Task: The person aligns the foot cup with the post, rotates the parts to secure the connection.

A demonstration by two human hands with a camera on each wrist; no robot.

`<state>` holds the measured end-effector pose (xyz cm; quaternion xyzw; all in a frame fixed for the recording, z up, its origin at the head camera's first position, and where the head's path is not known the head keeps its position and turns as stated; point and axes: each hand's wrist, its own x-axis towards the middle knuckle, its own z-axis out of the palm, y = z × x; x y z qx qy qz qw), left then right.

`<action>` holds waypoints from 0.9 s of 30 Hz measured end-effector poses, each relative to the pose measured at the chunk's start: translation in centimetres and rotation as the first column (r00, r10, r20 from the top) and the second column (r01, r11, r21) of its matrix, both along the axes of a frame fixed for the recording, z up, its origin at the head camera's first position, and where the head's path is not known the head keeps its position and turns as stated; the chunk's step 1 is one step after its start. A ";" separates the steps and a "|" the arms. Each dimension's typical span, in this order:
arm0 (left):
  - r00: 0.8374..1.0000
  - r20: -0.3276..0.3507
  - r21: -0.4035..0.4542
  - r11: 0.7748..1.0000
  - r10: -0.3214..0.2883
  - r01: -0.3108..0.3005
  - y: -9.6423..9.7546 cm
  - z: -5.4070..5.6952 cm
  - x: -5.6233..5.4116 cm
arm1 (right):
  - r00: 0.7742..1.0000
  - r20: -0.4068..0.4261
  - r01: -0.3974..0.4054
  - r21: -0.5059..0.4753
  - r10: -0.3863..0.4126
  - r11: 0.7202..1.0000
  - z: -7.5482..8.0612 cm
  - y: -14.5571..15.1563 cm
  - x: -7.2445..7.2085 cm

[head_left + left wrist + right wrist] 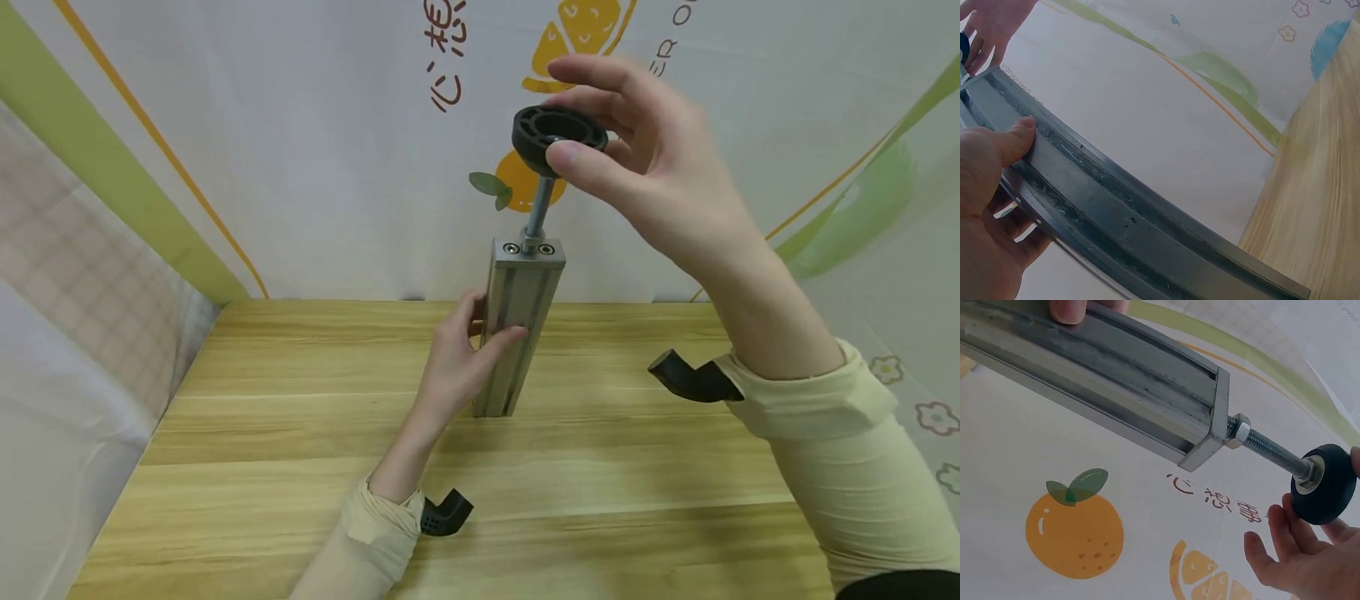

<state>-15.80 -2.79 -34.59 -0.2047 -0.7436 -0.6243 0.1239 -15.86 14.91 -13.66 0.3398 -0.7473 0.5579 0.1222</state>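
A grey aluminium profile (525,292) stands upright on the wooden table, its lower end at the tabletop. Around its middle, my left hand (459,358) grips it, thumb laid across the near face (1079,181). A threaded rod (1275,453) rises from the end plate (1210,431), with a hex nut (1239,432) close against that plate. At the rod's top sits a round black levelling foot (529,143), its ribbed underside facing up. My right hand (671,171) holds this foot by the rim, thumb at the near side and fingers behind it.
The wooden table (300,400) ends at a white printed curtain (337,167) behind the profile. More cloth hangs at the left (67,333) and right. A black wrist mount (693,379) juts from each sleeve.
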 end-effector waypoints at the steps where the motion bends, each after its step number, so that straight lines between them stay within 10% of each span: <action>1: 1.000 0.001 0.003 1.000 -0.002 0.002 0.0 0.0 0.0 | 0.999 -0.025 0.040 0.033 -0.039 0.999 0.0 -0.2 0.0; 8: 1.000 0.005 0.010 1.000 -0.003 0.003 -0.1 0.0 0.1 | 0.954 -0.162 0.282 0.207 -0.252 0.937 0.0 -1.3 0.3; 19: 1.000 0.006 0.000 1.000 0.001 -0.001 0.0 0.1 0.1 | 0.997 0.074 -0.018 -0.054 0.021 0.998 0.0 0.0 0.5; 27: 1.000 0.010 -0.003 1.000 0.004 -0.004 -0.1 0.1 0.3 | 0.957 -0.145 0.276 0.180 -0.252 0.944 -0.1 -1.2 0.4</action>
